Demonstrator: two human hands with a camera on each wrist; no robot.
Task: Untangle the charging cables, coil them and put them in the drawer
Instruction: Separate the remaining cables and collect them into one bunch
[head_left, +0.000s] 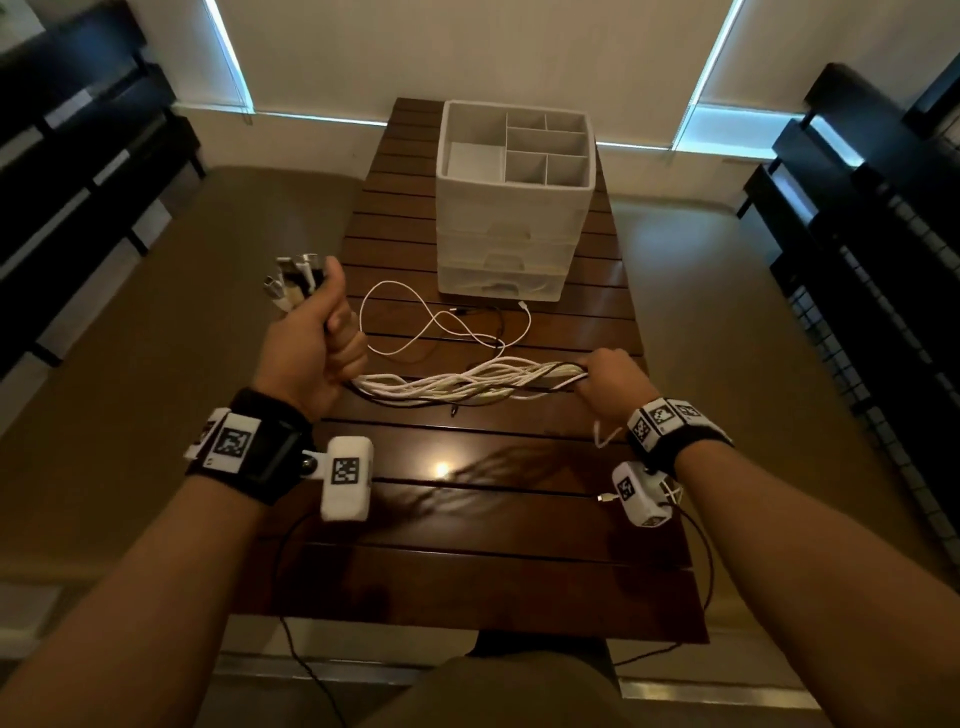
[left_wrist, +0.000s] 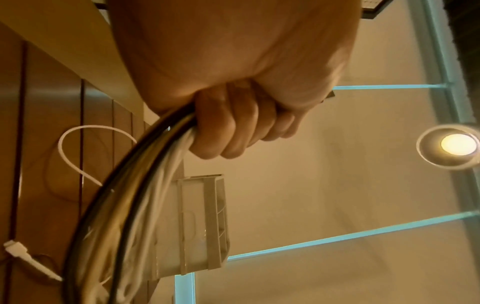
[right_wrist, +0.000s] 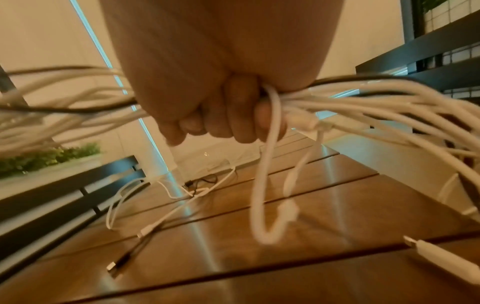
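Note:
A bundle of white and black charging cables (head_left: 467, 383) stretches between my two hands above the slatted wooden table (head_left: 493, 545). My left hand (head_left: 324, 338) grips one end in a fist, with several plugs (head_left: 296, 275) sticking out above the thumb. My right hand (head_left: 605, 382) grips the other end of the bundle (right_wrist: 350, 98), and a white loop (right_wrist: 265, 185) hangs below its fingers. In the left wrist view my left hand (left_wrist: 233, 127) is curled round the cables (left_wrist: 135, 195). Loose white and black cables (head_left: 452, 322) lie on the table in front of the white drawer unit (head_left: 511, 208).
The drawer unit has an open divided tray on top and its drawers (head_left: 501, 260) are closed. A white plug (right_wrist: 441, 259) lies on the table near my right wrist. Dark benches (head_left: 78, 171) stand left and right of the table. Black wires trail from the wrist cameras.

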